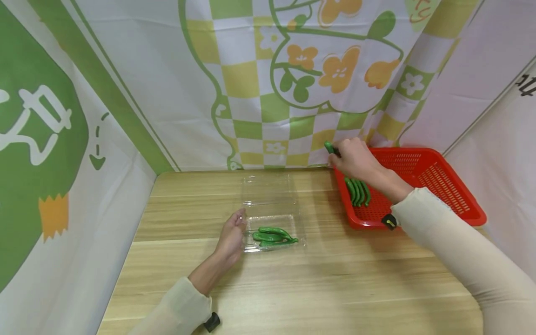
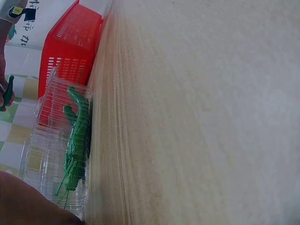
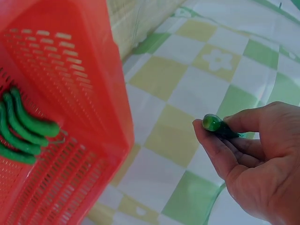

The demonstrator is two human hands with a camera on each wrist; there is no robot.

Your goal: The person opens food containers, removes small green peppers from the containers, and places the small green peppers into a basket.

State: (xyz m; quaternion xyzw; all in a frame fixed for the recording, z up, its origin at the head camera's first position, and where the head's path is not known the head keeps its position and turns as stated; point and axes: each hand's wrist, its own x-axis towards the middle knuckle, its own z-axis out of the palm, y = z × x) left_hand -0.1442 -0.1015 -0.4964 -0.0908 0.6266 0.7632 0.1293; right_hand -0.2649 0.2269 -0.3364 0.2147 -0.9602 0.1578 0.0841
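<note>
A clear plastic clamshell box (image 1: pixel 293 222) lies on the table, its lid (image 1: pixel 268 188) folded back. Inside it are several green chili peppers (image 1: pixel 271 237), seen from the side in the left wrist view. My left hand (image 1: pixel 230 238) grips the box by its left wall. Over the back left rim of the red basket (image 1: pixel 450 179), my right hand (image 1: pixel 358 158) pinches a green chili pepper (image 3: pixel 213 123) between thumb and fingers. Several more green peppers (image 1: pixel 357 191) lie side by side at the left in the basket.
The wooden table (image 1: pixel 293 288) runs up to a printed cloth wall (image 1: pixel 268 116) behind the box. Cloth panels also stand at left and right. The perforated basket sits at the table's back right, its walls rising around the peppers.
</note>
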